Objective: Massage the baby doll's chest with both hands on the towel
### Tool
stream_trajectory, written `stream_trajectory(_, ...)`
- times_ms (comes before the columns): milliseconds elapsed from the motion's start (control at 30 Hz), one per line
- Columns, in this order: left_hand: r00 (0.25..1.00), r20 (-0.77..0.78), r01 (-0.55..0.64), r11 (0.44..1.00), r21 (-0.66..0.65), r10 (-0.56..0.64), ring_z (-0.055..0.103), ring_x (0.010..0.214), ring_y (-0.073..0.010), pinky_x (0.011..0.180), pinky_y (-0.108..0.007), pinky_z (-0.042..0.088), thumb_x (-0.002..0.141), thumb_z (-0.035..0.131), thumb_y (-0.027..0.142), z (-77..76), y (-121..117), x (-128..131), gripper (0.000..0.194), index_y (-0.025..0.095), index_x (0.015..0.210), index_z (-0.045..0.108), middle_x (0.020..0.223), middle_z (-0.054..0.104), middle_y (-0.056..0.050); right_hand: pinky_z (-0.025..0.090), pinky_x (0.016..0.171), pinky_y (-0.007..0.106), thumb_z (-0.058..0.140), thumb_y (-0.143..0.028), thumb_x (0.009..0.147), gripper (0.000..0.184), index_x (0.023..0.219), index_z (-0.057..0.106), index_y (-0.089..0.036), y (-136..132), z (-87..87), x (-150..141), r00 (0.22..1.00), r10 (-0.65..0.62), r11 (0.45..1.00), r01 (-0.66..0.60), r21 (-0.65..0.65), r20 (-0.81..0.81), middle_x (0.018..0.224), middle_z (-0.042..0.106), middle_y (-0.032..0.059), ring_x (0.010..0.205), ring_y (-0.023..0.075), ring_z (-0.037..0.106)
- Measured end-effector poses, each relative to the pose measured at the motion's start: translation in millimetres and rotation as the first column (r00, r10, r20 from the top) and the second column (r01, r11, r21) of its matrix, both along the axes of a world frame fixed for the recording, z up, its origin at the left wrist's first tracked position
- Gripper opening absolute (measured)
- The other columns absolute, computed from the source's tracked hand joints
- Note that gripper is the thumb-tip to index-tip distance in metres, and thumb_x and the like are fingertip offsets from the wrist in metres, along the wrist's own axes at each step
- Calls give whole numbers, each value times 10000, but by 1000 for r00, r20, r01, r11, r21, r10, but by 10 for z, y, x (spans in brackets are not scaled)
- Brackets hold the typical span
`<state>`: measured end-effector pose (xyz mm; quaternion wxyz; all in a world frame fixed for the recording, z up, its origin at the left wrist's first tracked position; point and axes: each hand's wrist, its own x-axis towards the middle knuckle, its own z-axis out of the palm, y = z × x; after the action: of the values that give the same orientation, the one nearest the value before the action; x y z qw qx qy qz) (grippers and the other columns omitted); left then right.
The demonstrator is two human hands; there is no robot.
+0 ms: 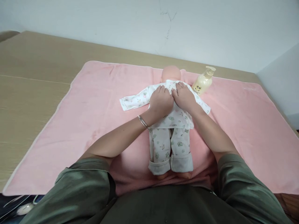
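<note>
"Fingers [161, 89] first: how did they sit?"

"Bent inward. The left hand [161, 101] was curled like a loose fist on the patterned shirt [171, 119], and the right hand [185, 98] was curled just beside it, near the collar. Both sets of tips were mostly hidden, so I couldn't tell whether they pinched the cloth."

"And the doll [171, 73]?"

"Lengthwise, a little right of the frame's centre, head uppermost, with the shirt under both hands. One shirt sleeve reached out to the left; the other slanted down to the right, past the right wrist. Below the hem came the trousers [161, 146], cuffs turned up, with the feet showing under them near the bottom of the frame."

"What crowded the work?"

"On the upper right, a pump bottle [202, 82] stood near the shirt's shoulder, close to the blanket's top edge. The doll's head met that edge too; beyond it ran a strip of table [46, 59], then the wall [116, 25]."

"Where was the room, then?"

"Sideways. The pink blanket [98, 102] spread wide to the left, its pale border slanting to the lower left corner, and wide again on the right, beyond the right forearm."
</note>
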<state>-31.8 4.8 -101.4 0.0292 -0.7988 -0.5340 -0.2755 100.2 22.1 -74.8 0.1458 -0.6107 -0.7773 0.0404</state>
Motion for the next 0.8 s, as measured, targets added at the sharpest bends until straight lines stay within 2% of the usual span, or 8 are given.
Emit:
stream_trajectory(133,997,76,-19,991,-135,30,510,1347,-331,1164,-483,385,977,329,309,-37,207,-66,456,15,1218,580,1377,579,-259,386,1145,480,296,-294,992,507,1238,591,37,-185,59,-86,996,-34,999,31,40,84,1356,600,269,1348,353,509)
stream_trajectory(200,992,117,-15,984,-180,37,475,1384,-328,1189,-491,351,981,339,364,-83,299,-96,497,29,1281,550,1429,542,-247,442,1089,471,307,-285,988,465,1164,635,-6,-262,74,-127,994,-41,998,35,60,98,1262,662,250,1276,349,570)
stream_trajectory(267,986,162,-22,985,-171,50,460,1400,-321,1196,-498,337,979,348,403,-140,349,-108,512,66,1318,534,1453,530,-222,469,1058,463,307,-266,983,438,1137,645,-35,-278,65,-144,996,-34,997,28,71,84,1233,678,233,1251,339,588)
stream_trajectory(367,977,205,-31,992,-124,56,467,1395,-312,1193,-505,337,985,330,440,-210,355,-98,526,100,1326,540,1448,544,-201,427,1118,458,322,-249,968,455,1247,588,-8,-192,26,-116,999,-25,998,23,57,28,1368,602,234,1343,326,515)
stream_trajectory(500,977,200,-48,992,-119,71,473,1387,-329,1189,-527,334,986,316,439,-238,332,-72,550,78,1335,538,1444,544,-216,314,1216,440,349,-279,953,561,1414,453,23,-52,-6,-47,999,9,1000,-9,10,-36,1512,470,218,1443,310,401)
stream_trajectory(800,965,257,-29,993,-113,57,461,1402,-312,1200,-530,324,980,327,421,-247,293,-87,519,111,1333,547,1452,548,-189,263,1242,476,356,-324,940,607,1443,431,8,-2,-44,-15,997,30,999,-31,-16,-76,1548,425,199,1474,305,357)
